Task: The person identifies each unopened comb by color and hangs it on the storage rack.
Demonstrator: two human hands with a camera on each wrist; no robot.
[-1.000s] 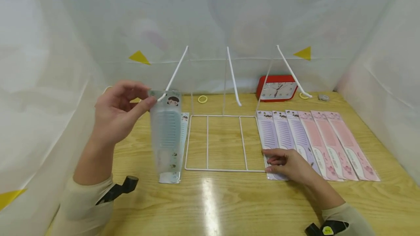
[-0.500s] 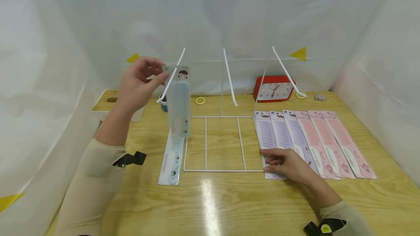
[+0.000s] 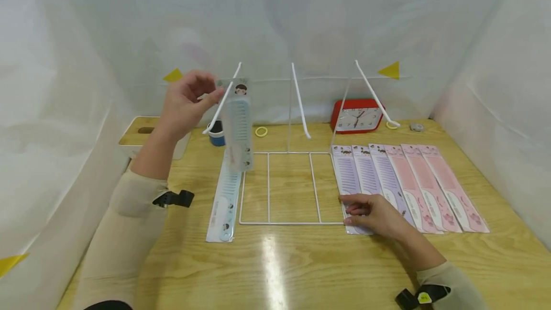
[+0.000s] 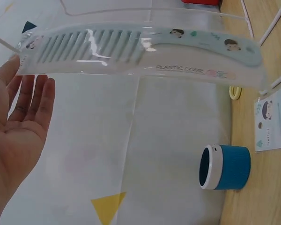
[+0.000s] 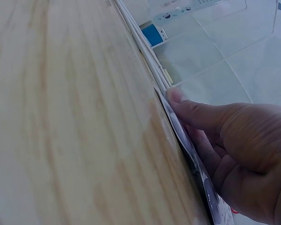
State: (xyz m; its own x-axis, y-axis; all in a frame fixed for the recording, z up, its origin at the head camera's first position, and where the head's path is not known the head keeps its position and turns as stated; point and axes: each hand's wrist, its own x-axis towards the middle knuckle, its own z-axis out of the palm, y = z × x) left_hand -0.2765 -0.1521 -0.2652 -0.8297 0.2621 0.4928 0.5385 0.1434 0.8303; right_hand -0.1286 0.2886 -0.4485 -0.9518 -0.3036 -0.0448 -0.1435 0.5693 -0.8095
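**Blue comb raised at the left hook**

The packaged blue comb (image 3: 238,126) is hanging upright at the rack's left hook (image 3: 220,105), above the table (image 3: 301,267). Your left hand (image 3: 186,103) is pinching its top edge. Your right hand (image 3: 373,214) is resting, fingers loosely curled, on the nearest purple comb (image 3: 349,176), beside the wire rack (image 3: 284,223)

Head view looks down over table (image 3: 301,262); wrist views close, sideways.

Bright, even diffuse light; white glare streak on the bench (image 3: 275,271); soft shadows; wide-angle bending at edges; right wrist view blurred close up
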